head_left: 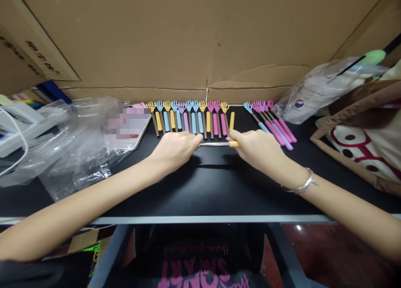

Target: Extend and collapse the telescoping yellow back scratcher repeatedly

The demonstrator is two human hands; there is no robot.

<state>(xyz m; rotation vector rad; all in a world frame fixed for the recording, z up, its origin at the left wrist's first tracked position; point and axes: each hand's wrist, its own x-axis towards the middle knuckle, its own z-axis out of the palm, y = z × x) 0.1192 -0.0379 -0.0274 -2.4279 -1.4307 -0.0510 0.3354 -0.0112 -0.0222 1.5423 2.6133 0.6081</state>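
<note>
Held level above the black table is a back scratcher (216,144) with a silver metal shaft and a yellow grip. My left hand (178,150) is closed round its left end, hiding that end. At the right, my right hand (255,148) is closed on the yellow grip. Behind my hands lies a row of hand-shaped scratcher heads with dark shafts, such as a yellow head (224,107), with coloured handle tubes (193,123) in yellow, blue, purple and pink between them. To the right are several scratchers (275,127) with pink, purple and blue handles, lying side by side.
Clear plastic bags (78,141) and a flat card-like item (128,129) lie at left, near a white device (15,127) with a cable. A bagged cup (313,95) and a cloth bag (354,137) stand at right. Cardboard (188,37) walls the back.
</note>
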